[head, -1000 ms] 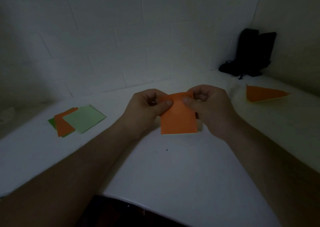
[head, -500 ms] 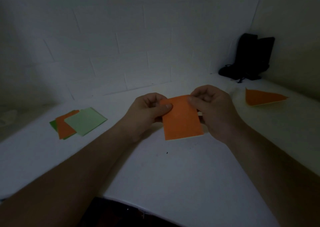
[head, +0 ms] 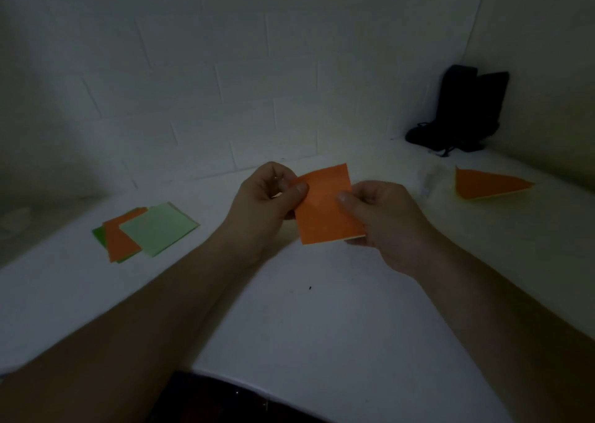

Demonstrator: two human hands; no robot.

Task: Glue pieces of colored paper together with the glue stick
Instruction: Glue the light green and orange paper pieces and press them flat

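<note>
We list: table (head: pixel 322 326), white, bearing all. Bag (head: pixel 463 110), black, far right corner. Sheet pile (head: pixel 148 229), green and orange, left. Orange sheet (head: pixel 325 210), centre, raised above the table, pinched by our left hand (head: pixel 264 203) and right hand (head: pixel 386 223). Orange triangle (head: pixel 486 185), right.

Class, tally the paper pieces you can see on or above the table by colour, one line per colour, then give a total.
Orange: 3 (held piece, triangular piece, one in the stack)
Light green: 1
Darker green: 1, at the bottom of the stack
Total: 5
</note>
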